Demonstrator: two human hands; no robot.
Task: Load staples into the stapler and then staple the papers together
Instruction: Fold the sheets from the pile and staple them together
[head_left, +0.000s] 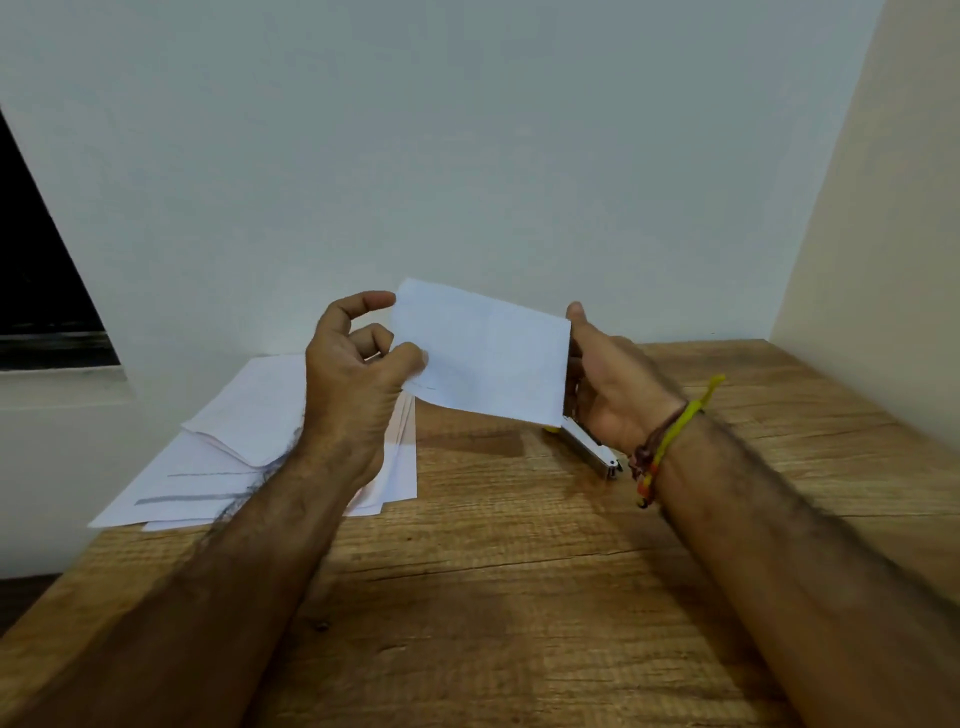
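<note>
A small white paper (483, 353) is held up above the wooden table (519, 597). My left hand (353, 374) pinches its left edge between thumb and fingers. My right hand (608, 384) grips a silver stapler (592, 447) with a yellow part, at the paper's right edge. The stapler's front end is hidden behind the paper and my palm; only its rear end shows below my hand. I cannot tell whether its jaws are on the paper.
A loose stack of white papers (249, 447) lies on the table at the left, under my left forearm. A pale wall stands close behind, and another wall closes the right side. A dark window opening sits at far left.
</note>
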